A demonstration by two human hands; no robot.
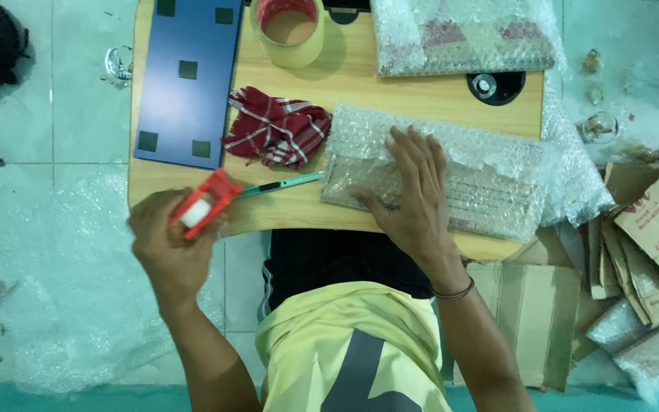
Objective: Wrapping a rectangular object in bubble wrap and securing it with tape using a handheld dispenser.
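Bubble-wrapped parcel [451, 179] lies flat on the small wooden table [421, 95], toward its near right part, with its long axis running left to right across the tabletop and tilted a little, the right end sitting nearer the person. The right hand [413, 191] rests palm down on its left half, fingers spread flat over the wrap, pressing rather than grasping. The left hand [169, 244] is closed around a red tape dispenser [204, 202] with a white roll, held at the near left corner of the table, well apart from the parcel.

Between the two hands a green utility knife [280, 185] lies on the table, its length pointing left to right, its right end just beside the parcel's left edge. A red and white checked cloth [276, 130] lies crumpled just beside the parcel's far left corner. A dark blue panel [188, 80] with square holes covers the table's left side, and a large roll of clear tape [287, 30] stands at the far edge. A second bubble-wrapped bundle [463, 34] lies beyond the parcel. Flattened cardboard pieces [650, 229] are heaped on the floor to the right.
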